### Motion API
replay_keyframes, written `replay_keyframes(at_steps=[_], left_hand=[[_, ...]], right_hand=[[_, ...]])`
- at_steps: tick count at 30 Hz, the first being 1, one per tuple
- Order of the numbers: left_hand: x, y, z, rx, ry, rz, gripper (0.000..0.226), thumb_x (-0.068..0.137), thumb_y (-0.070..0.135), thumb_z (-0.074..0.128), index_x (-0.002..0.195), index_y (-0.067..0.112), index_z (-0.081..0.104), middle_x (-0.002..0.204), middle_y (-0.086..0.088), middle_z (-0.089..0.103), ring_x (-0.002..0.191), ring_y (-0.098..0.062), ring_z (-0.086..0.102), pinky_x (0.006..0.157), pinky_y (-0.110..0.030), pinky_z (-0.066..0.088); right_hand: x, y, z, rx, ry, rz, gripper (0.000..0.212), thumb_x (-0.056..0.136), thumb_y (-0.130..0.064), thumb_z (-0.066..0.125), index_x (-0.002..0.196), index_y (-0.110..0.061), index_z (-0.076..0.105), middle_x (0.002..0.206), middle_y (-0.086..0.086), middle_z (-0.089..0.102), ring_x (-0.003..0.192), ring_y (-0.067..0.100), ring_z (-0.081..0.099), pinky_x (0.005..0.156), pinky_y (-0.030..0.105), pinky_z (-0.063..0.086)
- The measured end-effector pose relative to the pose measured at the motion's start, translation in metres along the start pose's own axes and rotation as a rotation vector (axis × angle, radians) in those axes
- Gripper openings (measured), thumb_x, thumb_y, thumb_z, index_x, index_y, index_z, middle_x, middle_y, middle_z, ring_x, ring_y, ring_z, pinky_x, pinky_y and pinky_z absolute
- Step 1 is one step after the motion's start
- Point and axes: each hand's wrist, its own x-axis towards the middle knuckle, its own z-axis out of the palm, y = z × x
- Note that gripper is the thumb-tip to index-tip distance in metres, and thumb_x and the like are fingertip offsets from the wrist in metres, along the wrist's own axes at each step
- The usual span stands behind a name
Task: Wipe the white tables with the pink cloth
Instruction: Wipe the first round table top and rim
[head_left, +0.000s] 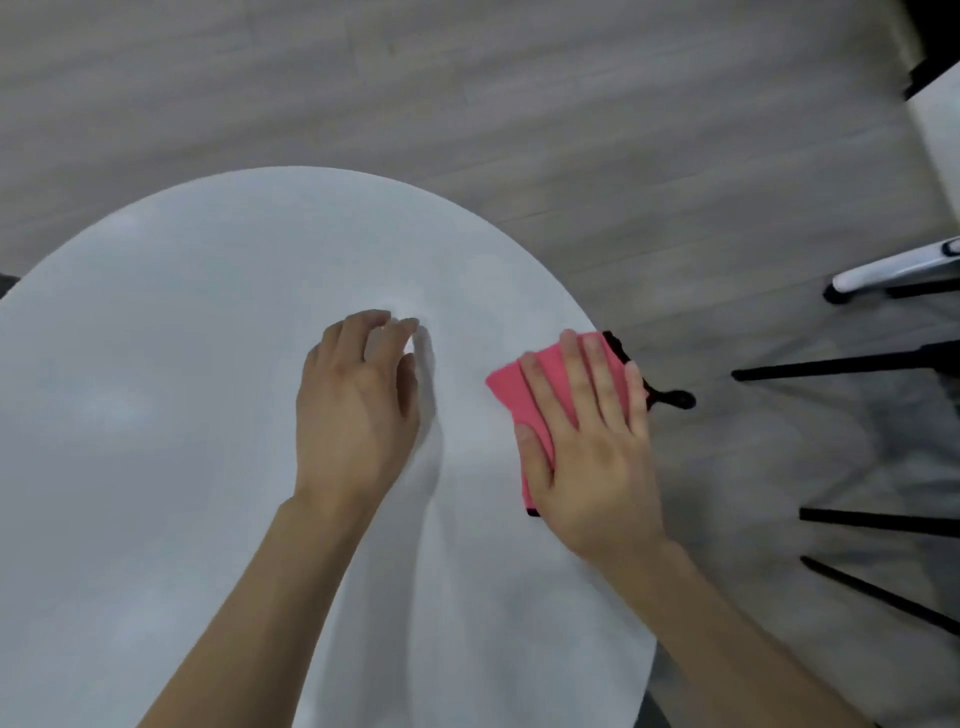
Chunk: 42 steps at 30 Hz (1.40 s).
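A round white table (182, 415) fills the lower left of the head view. A folded pink cloth (511, 387) lies at the table's right edge. My right hand (592, 447) presses flat on the cloth with straight fingers and covers most of it. Near the middle of the table, my left hand (358, 405) rests on its fingertips, with the fingers loosely bent and holding nothing. Both forearms reach in from the bottom of the frame.
Grey wood-look floor (467, 93) surrounds the table. Thin black legs (841, 366) of furniture stand to the right, with a white tube (883, 273) above them. A black table foot (675, 399) shows just past the cloth. A white panel (940, 130) stands at the top right.
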Motion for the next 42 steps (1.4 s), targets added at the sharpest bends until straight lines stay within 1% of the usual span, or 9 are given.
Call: replay_keyframes(at_steps=[4,9,15,19,25,30,35,39,42], left_hand=[[-0.036,0.006,-0.002,0.040,-0.022,0.012,0.028,0.107,0.028,0.060,0.127,0.014,0.072,0.130,-0.006,0.067,0.117,-0.029,0.061,0.096,-0.044,0.052],[-0.075,0.010,-0.009,0.107,-0.072,0.007,0.027,0.101,0.026,0.067,0.126,0.016,0.073,0.128,-0.002,0.066,0.116,-0.026,0.061,0.092,-0.043,0.054],[-0.099,0.015,-0.007,0.156,-0.106,0.021,0.025,0.099,0.021,0.070,0.123,0.016,0.073,0.128,-0.002,0.067,0.116,-0.028,0.061,0.089,-0.045,0.056],[-0.112,0.020,0.004,0.142,-0.091,0.069,0.031,0.097,0.019,0.072,0.128,0.015,0.071,0.133,-0.006,0.065,0.120,-0.032,0.060,0.091,-0.049,0.057],[-0.153,0.008,0.005,0.112,-0.076,0.145,0.034,0.096,0.016,0.072,0.129,0.014,0.070,0.138,-0.008,0.065,0.127,-0.033,0.059,0.097,-0.051,0.055],[-0.238,-0.018,-0.010,0.068,-0.051,0.207,0.028,0.096,0.015,0.073,0.124,0.013,0.071,0.133,-0.008,0.067,0.122,-0.032,0.061,0.095,-0.048,0.056],[-0.333,-0.067,-0.044,0.074,-0.077,0.144,0.028,0.098,0.021,0.073,0.125,0.013,0.073,0.132,-0.008,0.067,0.121,-0.032,0.062,0.094,-0.047,0.055],[-0.373,-0.102,-0.069,0.126,-0.082,0.074,0.032,0.097,0.023,0.073,0.128,0.013,0.072,0.132,-0.007,0.067,0.121,-0.030,0.062,0.090,-0.046,0.056],[-0.389,-0.124,-0.078,0.146,-0.063,0.009,0.033,0.097,0.022,0.072,0.130,0.016,0.071,0.132,-0.004,0.066,0.121,-0.029,0.061,0.088,-0.046,0.057]], right_hand=[[0.108,-0.023,0.024,-0.043,0.052,-0.113,0.060,0.113,-0.047,0.030,0.170,-0.026,0.033,0.178,0.012,0.022,0.167,0.031,0.013,0.133,0.058,0.009],[0.183,-0.033,0.029,-0.067,-0.047,-0.277,0.066,0.111,-0.054,0.021,0.170,-0.028,0.029,0.179,0.011,0.020,0.167,0.031,0.015,0.135,0.055,0.005],[0.074,0.017,0.016,0.009,0.037,-0.202,0.059,0.115,-0.046,0.029,0.168,-0.022,0.037,0.177,0.013,0.025,0.166,0.031,0.017,0.134,0.056,0.010],[-0.048,0.027,-0.004,0.018,-0.020,-0.099,0.059,0.117,-0.043,0.029,0.171,-0.019,0.028,0.180,0.013,0.014,0.168,0.029,0.005,0.134,0.056,0.010],[-0.197,-0.030,0.008,0.110,0.006,0.054,0.060,0.114,-0.039,0.043,0.169,-0.017,0.032,0.180,0.012,0.013,0.168,0.029,0.005,0.134,0.059,0.014],[-0.277,-0.086,0.019,0.102,-0.014,-0.031,0.061,0.114,-0.043,0.044,0.169,-0.021,0.032,0.180,0.009,0.014,0.168,0.027,0.006,0.134,0.058,0.016],[-0.249,-0.055,0.010,-0.064,-0.027,-0.194,0.063,0.114,-0.057,0.036,0.170,-0.029,0.031,0.180,0.007,0.018,0.168,0.023,0.010,0.135,0.053,0.013],[-0.138,-0.036,0.010,-0.097,-0.031,0.061,0.073,0.108,-0.063,0.019,0.172,-0.029,0.024,0.180,0.012,0.015,0.167,0.029,0.010,0.135,0.055,0.005],[-0.119,-0.091,0.027,-0.076,0.070,0.140,0.070,0.109,-0.054,0.024,0.171,-0.022,0.028,0.177,0.020,0.020,0.166,0.038,0.014,0.134,0.060,0.004]])
